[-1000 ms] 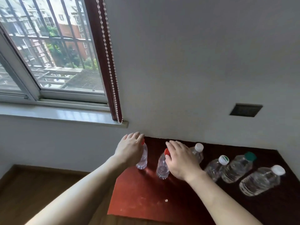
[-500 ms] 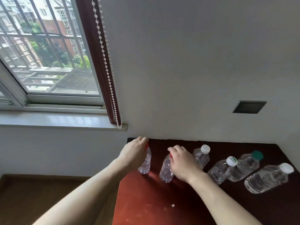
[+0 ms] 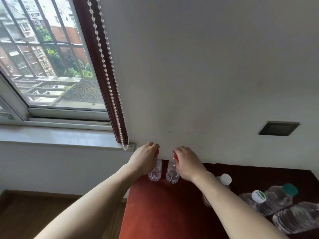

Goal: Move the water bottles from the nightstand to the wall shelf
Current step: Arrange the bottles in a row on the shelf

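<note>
Two small clear water bottles with red caps hang above the dark red nightstand (image 3: pixel 155 209). My left hand (image 3: pixel 144 160) grips the left red-capped bottle (image 3: pixel 155 174) by its top. My right hand (image 3: pixel 187 163) grips the right red-capped bottle (image 3: pixel 172 174) the same way. Both bottles are upright, close together, in front of the white wall. Several other bottles stand on the nightstand to the right: a white-capped bottle (image 3: pixel 225 180) behind my right forearm, a bottle with a white and green cap (image 3: pixel 258 199), a green-capped bottle (image 3: pixel 283 195) and a large one (image 3: pixel 296 218) at the edge. No wall shelf is in view.
A window (image 3: pixel 46 66) with a dark red frame and a bead cord (image 3: pixel 110 75) fills the upper left, above a pale sill (image 3: pixel 60 135). A dark wall socket (image 3: pixel 278 128) sits at right. Wooden floor (image 3: pixel 34 213) lies left of the nightstand.
Both hands have risen with the two red-capped bottles, which have come up off the nightstand and closer together. The view has tilted upward.
</note>
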Demonstrator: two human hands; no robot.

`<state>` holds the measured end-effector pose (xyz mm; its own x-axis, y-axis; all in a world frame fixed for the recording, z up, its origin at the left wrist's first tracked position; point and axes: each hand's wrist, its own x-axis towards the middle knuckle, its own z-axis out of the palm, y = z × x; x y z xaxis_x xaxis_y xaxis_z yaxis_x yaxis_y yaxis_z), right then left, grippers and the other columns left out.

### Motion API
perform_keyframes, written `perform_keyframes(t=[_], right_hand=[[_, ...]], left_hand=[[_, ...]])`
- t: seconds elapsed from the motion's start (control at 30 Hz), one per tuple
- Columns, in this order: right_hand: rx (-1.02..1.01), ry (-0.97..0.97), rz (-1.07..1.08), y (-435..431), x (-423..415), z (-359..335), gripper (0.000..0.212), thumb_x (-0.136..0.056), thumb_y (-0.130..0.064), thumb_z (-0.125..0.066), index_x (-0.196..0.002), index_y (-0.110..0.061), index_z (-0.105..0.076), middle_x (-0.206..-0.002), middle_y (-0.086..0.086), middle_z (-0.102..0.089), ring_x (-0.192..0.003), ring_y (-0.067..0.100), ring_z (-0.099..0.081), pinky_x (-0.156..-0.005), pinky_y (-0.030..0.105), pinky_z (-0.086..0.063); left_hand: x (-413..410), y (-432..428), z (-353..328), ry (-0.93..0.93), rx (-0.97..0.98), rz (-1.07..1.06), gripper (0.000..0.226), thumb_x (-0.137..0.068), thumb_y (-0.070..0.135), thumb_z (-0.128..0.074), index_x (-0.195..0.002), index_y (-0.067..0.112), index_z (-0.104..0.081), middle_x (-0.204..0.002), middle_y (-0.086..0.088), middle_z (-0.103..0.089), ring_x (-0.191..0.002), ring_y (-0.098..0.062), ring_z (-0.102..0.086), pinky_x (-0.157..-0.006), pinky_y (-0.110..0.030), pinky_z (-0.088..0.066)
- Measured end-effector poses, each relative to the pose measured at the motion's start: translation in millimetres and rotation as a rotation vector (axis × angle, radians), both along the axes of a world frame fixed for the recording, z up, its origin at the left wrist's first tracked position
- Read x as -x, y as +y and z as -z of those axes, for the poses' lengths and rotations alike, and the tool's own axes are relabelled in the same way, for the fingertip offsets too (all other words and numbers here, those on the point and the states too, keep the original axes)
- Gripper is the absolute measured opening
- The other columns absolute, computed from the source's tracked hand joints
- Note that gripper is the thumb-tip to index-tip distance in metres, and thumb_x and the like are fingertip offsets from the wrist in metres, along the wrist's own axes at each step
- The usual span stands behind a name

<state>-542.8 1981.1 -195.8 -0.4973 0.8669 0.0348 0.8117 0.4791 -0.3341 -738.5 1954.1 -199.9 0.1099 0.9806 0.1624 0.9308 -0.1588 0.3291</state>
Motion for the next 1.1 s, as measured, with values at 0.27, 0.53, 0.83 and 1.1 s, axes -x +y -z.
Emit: perform_keyframes(t=[0.27,0.53,0.83,1.1], right_hand=[[0.012,-0.004,-0.011,37.5,14.7,5.1,0.037,-0.099,-0.017,-0.047,-0.136,-0.011,-0.049,-0.134,0.006,-0.053,-0.119,0.024,-0.047,-0.099,0.032,-0.041],[-0.015,-0.003,-0.029,57.9,24.1,7.1,0.032,-0.096,-0.013,-0.05,-0.128,-0.012,-0.053,-0.121,0.006,-0.056,-0.106,0.023,-0.05,-0.088,0.031,-0.043],[-0.034,0.001,-0.049,70.6,30.5,7.8,0.032,-0.089,-0.01,-0.056,-0.121,-0.012,-0.057,-0.115,0.005,-0.058,-0.104,0.025,-0.052,-0.089,0.034,-0.045],[-0.038,0.031,-0.04,73.2,29.6,11.8,0.039,-0.092,-0.011,-0.056,-0.131,-0.013,-0.053,-0.127,0.004,-0.055,-0.112,0.024,-0.051,-0.095,0.032,-0.042]], left_hand=[[4.6,28.0,5.1,-0.007,-0.004,-0.014,0.026,-0.097,0.022,-0.045,-0.116,0.012,-0.059,-0.107,-0.01,-0.062,-0.093,-0.036,-0.063,-0.075,-0.046,-0.053],[6.7,47.5,5.0,-0.04,0.009,-0.006,0.028,-0.096,0.021,-0.045,-0.121,0.015,-0.059,-0.111,-0.008,-0.062,-0.094,-0.034,-0.063,-0.076,-0.045,-0.053],[8.1,59.6,6.3,-0.046,0.022,-0.008,0.03,-0.093,0.018,-0.052,-0.123,0.017,-0.059,-0.114,-0.006,-0.062,-0.099,-0.031,-0.063,-0.078,-0.04,-0.052],[8.3,62.4,7.9,-0.082,0.0,-0.014,0.03,-0.092,0.018,-0.054,-0.122,0.017,-0.061,-0.114,-0.005,-0.064,-0.1,-0.03,-0.063,-0.078,-0.04,-0.053]])
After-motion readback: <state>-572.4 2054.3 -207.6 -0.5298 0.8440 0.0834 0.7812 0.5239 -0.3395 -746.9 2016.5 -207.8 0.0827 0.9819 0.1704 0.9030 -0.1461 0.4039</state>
